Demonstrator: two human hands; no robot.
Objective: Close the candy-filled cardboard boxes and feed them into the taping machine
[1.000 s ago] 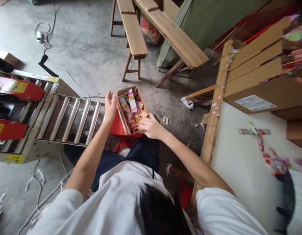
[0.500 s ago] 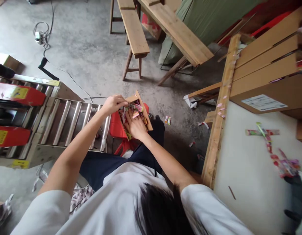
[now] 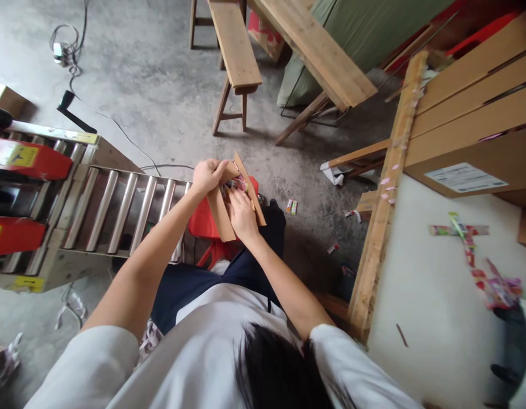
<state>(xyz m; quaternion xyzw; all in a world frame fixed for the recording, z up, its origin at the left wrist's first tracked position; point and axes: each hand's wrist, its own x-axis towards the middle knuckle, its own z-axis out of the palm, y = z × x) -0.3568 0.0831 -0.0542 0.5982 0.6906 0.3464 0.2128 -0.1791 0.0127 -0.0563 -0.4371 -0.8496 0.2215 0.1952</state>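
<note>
Hair and white shirt filled the bottom of the view, and beyond them we worked over our lap. Our right hand (image 3: 241, 213) lay flat inside the small brown cardboard box (image 3: 229, 199), fingers spread loose and pressing down on the bright candy-coloured sachets (image 3: 235, 184) without gripping any of them. Our left hand (image 3: 207, 175) was clenched on the box's far-left flap, pinching it between thumb and fingers. The box sat tilted on the red plastic stool (image 3: 203, 224) just past our knees. We judged this to be the closing step: contents tamped, flaps about to fold. The next move would call for drawing the right hand out and keeping the sachets below the rim. To the left stood the steel roller conveyor (image 3: 118, 207); to the right, the white counter (image 3: 416, 295); farther off, a wooden bench (image 3: 236, 48) on the concrete floor (image 3: 152, 85).
</note>
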